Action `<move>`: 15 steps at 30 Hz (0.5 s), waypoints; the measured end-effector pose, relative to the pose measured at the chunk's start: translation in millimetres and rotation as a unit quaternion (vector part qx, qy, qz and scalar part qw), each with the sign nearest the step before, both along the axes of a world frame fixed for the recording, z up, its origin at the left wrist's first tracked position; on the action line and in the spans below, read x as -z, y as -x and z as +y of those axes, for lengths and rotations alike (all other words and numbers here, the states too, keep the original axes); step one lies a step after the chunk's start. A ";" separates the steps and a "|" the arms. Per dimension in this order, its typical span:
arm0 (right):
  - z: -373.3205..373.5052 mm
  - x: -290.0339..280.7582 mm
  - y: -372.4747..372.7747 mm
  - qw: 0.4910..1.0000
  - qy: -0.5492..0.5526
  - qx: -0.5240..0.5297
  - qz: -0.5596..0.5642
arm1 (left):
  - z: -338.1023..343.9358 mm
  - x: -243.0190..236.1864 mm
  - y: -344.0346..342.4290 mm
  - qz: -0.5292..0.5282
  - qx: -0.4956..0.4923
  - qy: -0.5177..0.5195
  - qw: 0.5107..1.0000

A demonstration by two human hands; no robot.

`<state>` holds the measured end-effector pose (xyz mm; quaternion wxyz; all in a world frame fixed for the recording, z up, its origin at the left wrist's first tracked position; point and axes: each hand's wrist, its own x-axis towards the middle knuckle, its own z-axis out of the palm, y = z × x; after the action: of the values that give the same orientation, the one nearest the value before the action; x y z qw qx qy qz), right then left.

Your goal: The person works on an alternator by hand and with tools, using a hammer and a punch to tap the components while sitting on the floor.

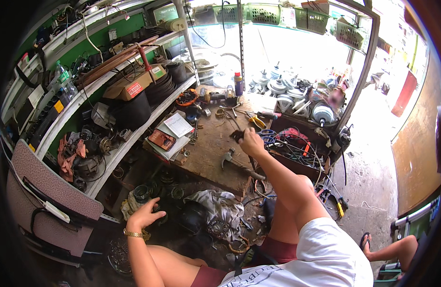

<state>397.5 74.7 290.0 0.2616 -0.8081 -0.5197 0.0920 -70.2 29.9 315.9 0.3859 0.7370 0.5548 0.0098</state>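
Over the wooden workbench (208, 165), my right hand (253, 144) is closed on a small black thing (236, 136), whose kind I cannot make out. A claw hammer (229, 156) lies just below that hand, its head toward the left. Yellow-handled pliers (256, 122) and blue-handled scissors (267, 137) are near the right hand. Down at the left, my left hand (146, 215) is open with its fingers apart, beside a round metal part (142, 193) on a cloth. No object shows in its grasp.
A phone (161, 139) and papers (178, 125) lie at the bench's left. A tool box (297, 160) with cables stands right. Loaded shelves (148, 117) run along the left. Motor parts (277, 85) are piled behind. A rag (215, 203) lies below the bench; another person's leg (395, 251) is at lower right.
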 end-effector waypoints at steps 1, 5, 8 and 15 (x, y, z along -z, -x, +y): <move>0.2 -6.0 -6.2 0.998 -0.052 0.012 0.031 | -1.3 -1.5 -3.4 -0.005 0.005 0.000 1.000; -9.5 -25.7 -4.3 0.975 -0.218 0.000 0.032 | -4.3 -6.4 -2.8 -0.011 0.019 -0.016 1.000; -22.6 -37.0 -8.4 0.963 -0.257 -0.013 0.075 | -7.7 -20.0 -18.9 0.024 0.033 -0.021 0.999; -43.1 -48.0 4.4 0.986 -0.140 -0.087 0.005 | -8.5 -20.1 -33.2 0.018 0.055 -0.027 0.998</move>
<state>393.1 31.6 338.1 0.3652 -0.7146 -0.5949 0.0448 -37.1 21.4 336.0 0.3562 0.7766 0.5195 -0.0098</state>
